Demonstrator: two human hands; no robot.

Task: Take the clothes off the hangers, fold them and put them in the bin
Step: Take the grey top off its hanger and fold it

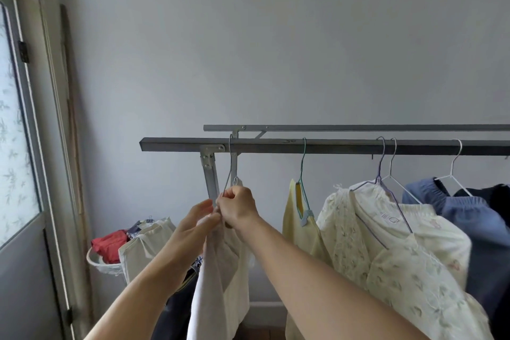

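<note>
At the left end of the grey rail, a white garment hangs from a wire hanger. The right hand pinches its top beside the hanger; the left hand grips the cloth just below. It looks light and limp, best held at the top edge.

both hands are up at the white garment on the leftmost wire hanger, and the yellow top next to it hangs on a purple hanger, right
Not quite. The head view shows the yellow top on a green wire hanger, not a purple one. The rest holds: the left hand and right hand are up at the white garment on the leftmost wire hanger.
</note>
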